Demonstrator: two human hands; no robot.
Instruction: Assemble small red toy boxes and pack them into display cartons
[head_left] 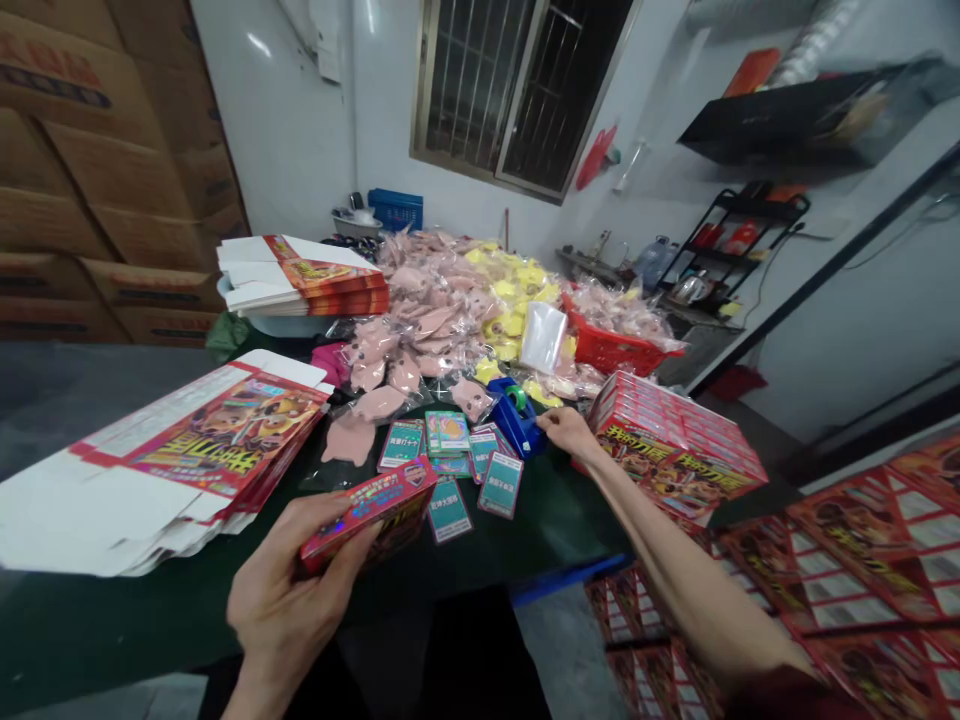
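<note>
My left hand (296, 570) is closed around a small red printed carton (375, 500), held tilted above the near part of the dark green table. My right hand (568, 432) reaches to the front end of a blue tape dispenser (516, 418), which holds a green-cored roll. Its fingers are pinched together there; whatever is between them is too small to see. Several teal-backed cards (500, 485) lie spread between the carton and the dispenser. Just behind the cards is a pink animal-shaped piece in clear wrap (349, 440).
Flat unfolded cartons (225, 430) are stacked at left, with another stack (300, 275) behind. Wrapped pink pieces (427, 290) and yellow ones (517, 290) pile up at the back. A red basket (619, 350) and finished cartons (667, 440) stand right; more cartons (847, 560) fill the lower right.
</note>
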